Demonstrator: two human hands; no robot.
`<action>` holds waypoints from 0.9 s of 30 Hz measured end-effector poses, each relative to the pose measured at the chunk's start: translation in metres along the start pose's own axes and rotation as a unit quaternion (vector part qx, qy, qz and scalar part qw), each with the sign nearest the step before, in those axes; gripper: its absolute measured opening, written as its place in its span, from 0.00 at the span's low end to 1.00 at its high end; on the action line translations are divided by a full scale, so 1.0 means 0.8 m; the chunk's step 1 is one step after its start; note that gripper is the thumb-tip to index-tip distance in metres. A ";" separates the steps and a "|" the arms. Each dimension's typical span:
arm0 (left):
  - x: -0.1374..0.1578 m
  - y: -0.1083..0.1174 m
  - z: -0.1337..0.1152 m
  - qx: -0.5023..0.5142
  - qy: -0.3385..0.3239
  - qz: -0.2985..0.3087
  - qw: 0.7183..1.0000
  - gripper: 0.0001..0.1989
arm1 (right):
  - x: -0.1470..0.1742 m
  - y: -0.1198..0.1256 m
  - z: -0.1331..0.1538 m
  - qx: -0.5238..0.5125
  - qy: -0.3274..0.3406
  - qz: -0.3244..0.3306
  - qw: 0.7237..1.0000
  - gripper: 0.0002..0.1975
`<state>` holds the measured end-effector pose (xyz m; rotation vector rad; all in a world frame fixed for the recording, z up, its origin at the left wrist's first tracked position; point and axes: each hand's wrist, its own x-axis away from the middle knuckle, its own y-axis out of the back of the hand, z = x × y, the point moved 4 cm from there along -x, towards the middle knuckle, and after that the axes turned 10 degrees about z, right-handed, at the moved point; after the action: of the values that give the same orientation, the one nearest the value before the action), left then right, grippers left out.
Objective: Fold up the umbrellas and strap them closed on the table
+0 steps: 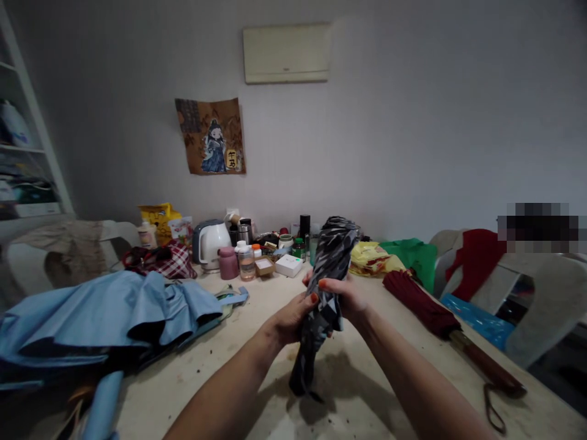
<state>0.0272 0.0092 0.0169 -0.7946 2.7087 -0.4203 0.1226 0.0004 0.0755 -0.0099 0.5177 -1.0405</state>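
A folded umbrella (334, 250) with a black, grey and white pattern stands tilted in front of me, its handle end low over the table. My left hand (293, 318) wraps round its middle from the left. From the right, my right hand (346, 296) grips it slightly higher, thumb pressed on the fabric. Both hands are closed on the umbrella, and some fingers are hidden behind it. To the left lies a loose light blue umbrella (114, 311). On the right rests a dark red umbrella (422, 302), rolled up, with a wooden handle and a cord loop.
Along the back of the table (183, 391) stand a white kettle (217, 241), a pink jar (228, 264), a white box (288, 266) and several bottles. Yellow (373, 258) and green bags (415, 256) lie at the back right. Chairs flank both sides.
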 end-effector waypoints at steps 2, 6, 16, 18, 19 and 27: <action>-0.001 -0.001 -0.003 -0.035 -0.008 -0.035 0.999 0.37 | -0.006 0.009 0.001 -0.035 0.013 -0.045 0.998 0.20; 0.000 -0.010 -0.017 -0.210 -0.072 -0.114 0.968 0.33 | -0.011 0.036 0.003 -0.063 0.065 -0.220 0.971 0.20; 0.003 -0.021 -0.006 -0.033 -0.010 0.005 0.999 0.33 | -0.002 0.028 0.008 -0.069 0.067 -0.198 0.975 0.18; 0.002 -0.024 -0.003 -0.004 -0.017 0.009 1.000 0.32 | -0.003 0.030 0.005 -0.083 0.045 -0.182 0.979 0.17; 0.002 -0.025 -0.003 -0.001 -0.019 0.005 1.000 0.31 | -0.005 0.031 0.005 -0.087 0.036 -0.173 0.980 0.17; 0.010 0.002 -0.043 -0.150 -0.106 -0.140 0.973 0.30 | -0.014 0.022 0.006 0.006 0.032 -0.143 0.989 0.22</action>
<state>0.0082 0.0129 0.0465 -1.2356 2.4954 0.0240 0.1345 0.0176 0.0796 -0.0413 0.5794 -1.3281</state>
